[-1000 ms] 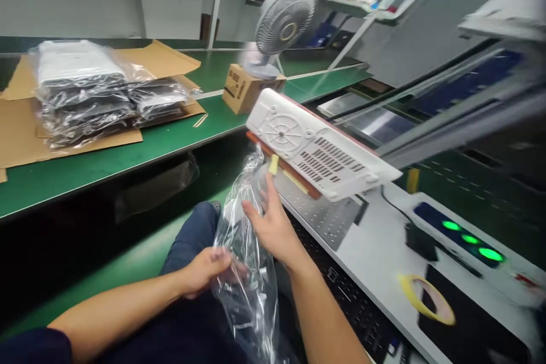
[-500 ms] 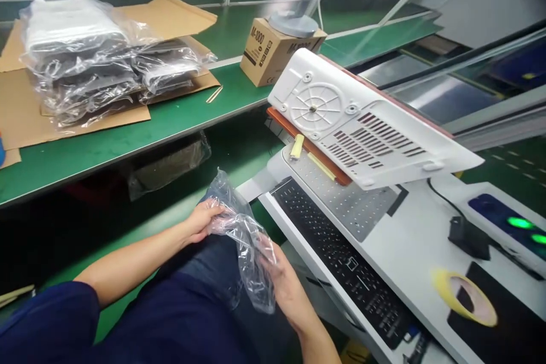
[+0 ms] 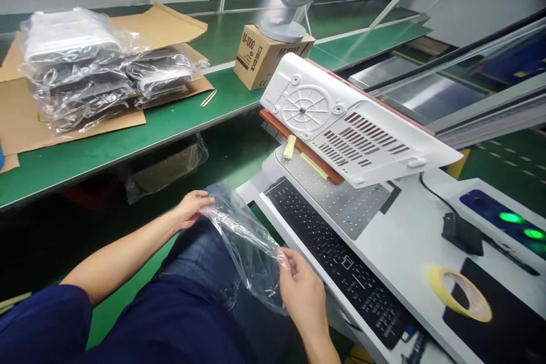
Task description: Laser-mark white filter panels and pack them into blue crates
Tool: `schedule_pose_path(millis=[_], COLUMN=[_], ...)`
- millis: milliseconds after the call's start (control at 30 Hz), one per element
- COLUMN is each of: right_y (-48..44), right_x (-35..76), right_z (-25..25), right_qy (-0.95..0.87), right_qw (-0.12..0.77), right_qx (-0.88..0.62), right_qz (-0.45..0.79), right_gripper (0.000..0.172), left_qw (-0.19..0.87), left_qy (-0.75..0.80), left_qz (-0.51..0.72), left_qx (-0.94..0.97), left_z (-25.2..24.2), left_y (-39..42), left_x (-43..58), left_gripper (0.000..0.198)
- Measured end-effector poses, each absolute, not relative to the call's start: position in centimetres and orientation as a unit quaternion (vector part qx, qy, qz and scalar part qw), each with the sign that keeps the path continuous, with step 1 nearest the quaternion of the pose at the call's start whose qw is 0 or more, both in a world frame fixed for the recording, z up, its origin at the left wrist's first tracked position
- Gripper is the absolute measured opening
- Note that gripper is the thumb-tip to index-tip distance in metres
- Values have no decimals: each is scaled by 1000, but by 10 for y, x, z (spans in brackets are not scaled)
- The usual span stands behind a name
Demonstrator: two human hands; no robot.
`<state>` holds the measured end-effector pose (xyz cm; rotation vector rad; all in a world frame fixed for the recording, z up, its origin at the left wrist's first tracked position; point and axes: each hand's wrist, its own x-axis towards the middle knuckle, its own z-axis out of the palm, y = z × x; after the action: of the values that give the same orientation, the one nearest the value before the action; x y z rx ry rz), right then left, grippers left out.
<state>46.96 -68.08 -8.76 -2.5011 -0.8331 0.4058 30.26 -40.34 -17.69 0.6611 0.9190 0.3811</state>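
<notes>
A clear plastic bag (image 3: 251,244) is stretched between my two hands above my lap. My left hand (image 3: 191,209) pinches its upper left corner, with the thumb and fingers pressed together. At the opposite end, my right hand (image 3: 301,281) grips the bag's edge between thumb and curled fingers. The bag looks flat, and I see nothing inside it. Just beyond the hands, a white plastic housing (image 3: 298,105) with vent slots leans on an orange fixture (image 3: 322,168) over a perforated metal plate (image 3: 354,213).
A black keyboard (image 3: 333,256) lies right of my hands. Yellow tape (image 3: 460,294) stands near a power strip (image 3: 503,216) with green lights. On the green bench (image 3: 179,119), bagged white parts (image 3: 77,40) are stacked on cardboard. A fan (image 3: 281,28) stands on a carton (image 3: 251,62).
My hands have moved apart, pulling the crumpled bag out into a wider, flatter shape. My right hand has turned so its back shows. The whole view has shifted slightly.
</notes>
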Motion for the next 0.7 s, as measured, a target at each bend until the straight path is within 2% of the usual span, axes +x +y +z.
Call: schedule_pose_path(millis=[100,200,233,300,367,400,533,600,700], right_y=[-677,-665,-661,-656,-655,-657,-679,-695,-715], right_x=[465,457,455,452,451,452,462,472,487], right_z=[-77,-69,-66,-61,-54,-51,-42,-43,-52], right_qy=[-343,-373,-380,-391,-408,-417,-414,-383,-335], right_qw=[189,181,186,204,227,233,207,177,117], right_qx=[-894,-876,-872,-861,-840,-830,-838,-870,-911], right_qz=[215,246,248,254,276,288,287,256,209], right_gripper=[48,48,52,57,54,50,37,38,40], left_qw=[717,579,550,518,484,457,322,284,290], left_qy=[466,325,252,125,55,46,100,127,159], left_qz=[257,247,219,161,112,92,7,-16,-4], left_qx=[450,706,765,831,866,883,941,950,944], left_z=[-177,-165,-161,-154,-152,-154,-166,-171,-175], left_y=[-400,-419,-429,-450,-465,-469,-458,-444,-428], left_x=[297,292,293,301,316,325,349,347,330], left_gripper=[52,42,47,70,86,82,36,30,23])
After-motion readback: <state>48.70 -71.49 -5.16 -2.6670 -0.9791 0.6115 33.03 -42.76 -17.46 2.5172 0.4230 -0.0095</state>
